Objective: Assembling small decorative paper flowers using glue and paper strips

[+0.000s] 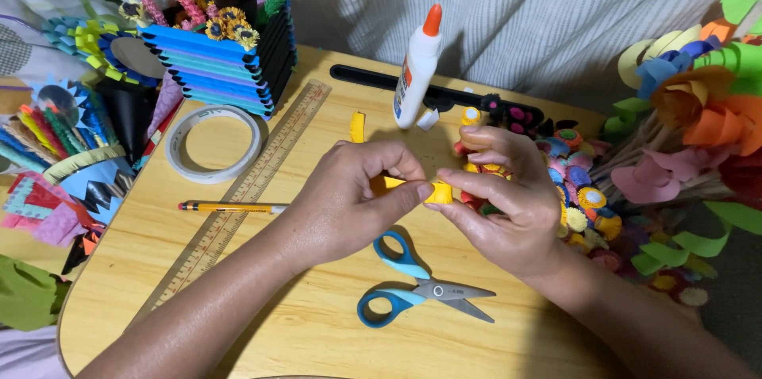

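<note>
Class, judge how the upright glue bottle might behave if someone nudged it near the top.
The glue bottle looks tall and narrow, so it would probably tip rather than slide. Its rounded body suggests it might then roll on the wooden table.

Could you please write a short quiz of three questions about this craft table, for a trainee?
1. True or false: the scissors lie shut on the table.
2. Which thing stands upright behind the hands? A) glue bottle B) pencil C) ruler
3. Fill in: both hands pinch a strip of ______ paper.

Key:
1. False: the blades are slightly apart, and the scissors lie near the person, below the hands.
2. A: the glue bottle stands upright; the pencil and the ruler lie flat.
3. Yellow: the left hand and the right hand hold the yellow paper strip between their fingertips.
</note>
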